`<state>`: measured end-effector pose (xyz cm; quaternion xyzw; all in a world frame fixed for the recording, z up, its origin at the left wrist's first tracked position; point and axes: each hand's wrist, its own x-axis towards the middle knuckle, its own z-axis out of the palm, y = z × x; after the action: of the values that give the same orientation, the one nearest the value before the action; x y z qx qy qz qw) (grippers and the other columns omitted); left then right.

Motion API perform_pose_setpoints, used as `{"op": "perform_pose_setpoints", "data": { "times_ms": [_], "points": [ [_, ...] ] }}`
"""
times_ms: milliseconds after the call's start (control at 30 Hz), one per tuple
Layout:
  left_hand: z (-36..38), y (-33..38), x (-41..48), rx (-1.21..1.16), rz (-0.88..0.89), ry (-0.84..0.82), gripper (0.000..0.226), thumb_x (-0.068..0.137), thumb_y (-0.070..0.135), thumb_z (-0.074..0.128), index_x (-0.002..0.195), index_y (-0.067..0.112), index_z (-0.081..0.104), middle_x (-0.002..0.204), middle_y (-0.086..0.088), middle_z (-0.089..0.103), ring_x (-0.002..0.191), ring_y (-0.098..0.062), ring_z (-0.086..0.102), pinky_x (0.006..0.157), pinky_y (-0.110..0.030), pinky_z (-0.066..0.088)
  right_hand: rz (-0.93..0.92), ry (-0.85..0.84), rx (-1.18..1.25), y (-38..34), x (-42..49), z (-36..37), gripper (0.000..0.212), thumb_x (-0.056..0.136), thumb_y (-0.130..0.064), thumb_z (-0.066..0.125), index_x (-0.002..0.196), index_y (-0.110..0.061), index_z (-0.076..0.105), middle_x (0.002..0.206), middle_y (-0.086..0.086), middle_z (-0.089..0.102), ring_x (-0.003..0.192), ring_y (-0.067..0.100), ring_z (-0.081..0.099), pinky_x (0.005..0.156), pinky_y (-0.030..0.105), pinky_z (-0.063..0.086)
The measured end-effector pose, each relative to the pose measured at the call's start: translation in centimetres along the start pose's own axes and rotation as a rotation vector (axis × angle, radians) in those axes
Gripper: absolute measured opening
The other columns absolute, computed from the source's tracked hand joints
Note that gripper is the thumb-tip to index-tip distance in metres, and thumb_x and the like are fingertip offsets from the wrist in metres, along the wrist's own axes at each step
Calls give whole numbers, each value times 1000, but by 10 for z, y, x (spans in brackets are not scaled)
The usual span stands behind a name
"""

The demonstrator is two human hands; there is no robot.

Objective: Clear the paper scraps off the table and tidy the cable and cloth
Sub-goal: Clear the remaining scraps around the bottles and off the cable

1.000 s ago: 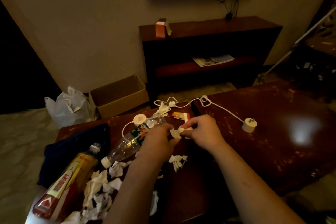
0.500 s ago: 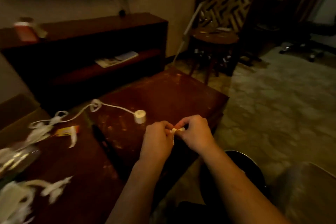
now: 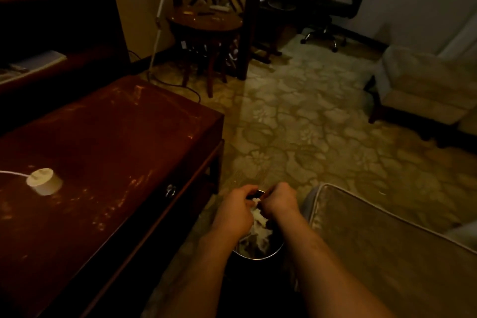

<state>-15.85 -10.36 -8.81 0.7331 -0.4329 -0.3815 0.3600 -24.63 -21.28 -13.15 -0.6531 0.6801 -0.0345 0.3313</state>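
Head view puts me, I judge, in the dumping step of the scrap clearing: the load is over the bin and not yet let go; reading from the left, the white cable (image 3: 10, 172) runs in from the frame edge to its round plug (image 3: 44, 181), both lying loose on the dark wooden table (image 3: 116, 137), so the cable is not yet tidied, and the cloth is out of view; past the table's corner, low over the floor, the left hand (image 3: 236, 214) and the right hand (image 3: 280, 201) meet above a metal-rimmed bin (image 3: 260, 257) that stands between the table and a pale cushion (image 3: 374, 253); the paper scraps (image 3: 255, 201) sit between the two hands, directly over a crumpled pale heap (image 3: 259, 227) already inside the bin; the next move, as I see it, calls for both grips to loosen and the fingers to spread so every bit falls within the rim, then a turn toward the table for any paper left there, which I cannot see from here; as for pose, both forearms reach forward and down, converging; the left hand is knuckles-up, fingers curled inward round the scraps; the right hand faces it, fingers likewise bent and pinching the same bundle, the two hands nearly touching.
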Motion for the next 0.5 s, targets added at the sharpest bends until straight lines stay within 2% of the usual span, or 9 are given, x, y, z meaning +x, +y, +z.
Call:
{"op": "perform_pose_setpoints", "data": {
  "times_ms": [100, 200, 333, 400, 433, 500],
  "points": [
    [2, -7, 6, -6, -24, 4, 46, 95, -3, 50, 135, 18, 61, 126, -3, 68, 115, -16, 65, 99, -28, 50, 5, -8, -40, 1, 7, 4, 16, 76, -21, 77, 88, -11, 76, 84, 13, 73, 87, 28, 73, 75, 40, 63],
    [-8, -10, 4, 25, -36, 8, 46, 94, -2, 52, 136, 16, 60, 130, -2, 66, 115, -16, 65, 100, -29, 51, -6, -6, -25, -4, 6, 6, 16, 73, -24, 77, 85, -14, 77, 83, 11, 73, 82, 28, 72, 74, 40, 63],
    [-43, -19, -5, 82, -61, -9, 52, 93, 7, 56, 142, 25, 54, 138, -6, 59, 115, -20, 64, 103, -37, 51, -51, -34, -19, -21, -6, 3, 18, 70, -31, 80, 82, -18, 77, 84, 9, 74, 78, 29, 72, 71, 44, 63],
    [-72, -23, -18, 141, -66, -1, 52, 94, 12, 57, 143, 28, 52, 139, -8, 57, 117, -22, 63, 104, -39, 51, -83, -62, -15, -36, -28, -2, 6, 76, -21, 79, 79, -18, 75, 87, 8, 74, 82, 28, 72, 75, 43, 63],
    [-87, -24, -28, 162, -71, 9, 50, 96, 9, 54, 143, 27, 52, 138, -8, 57, 117, -24, 62, 101, -36, 51, -106, -67, -2, -45, -41, -5, 6, 80, -12, 75, 80, -18, 75, 90, 9, 73, 85, 27, 71, 77, 41, 62],
    [-122, -27, -52, 208, -73, 55, 48, 101, 4, 47, 145, 24, 50, 135, -9, 59, 109, -26, 65, 88, -28, 54, -166, -53, 28, -65, -66, -3, 14, 85, -2, 66, 85, -12, 75, 92, 10, 72, 85, 27, 70, 71, 35, 59]
  ]
}}
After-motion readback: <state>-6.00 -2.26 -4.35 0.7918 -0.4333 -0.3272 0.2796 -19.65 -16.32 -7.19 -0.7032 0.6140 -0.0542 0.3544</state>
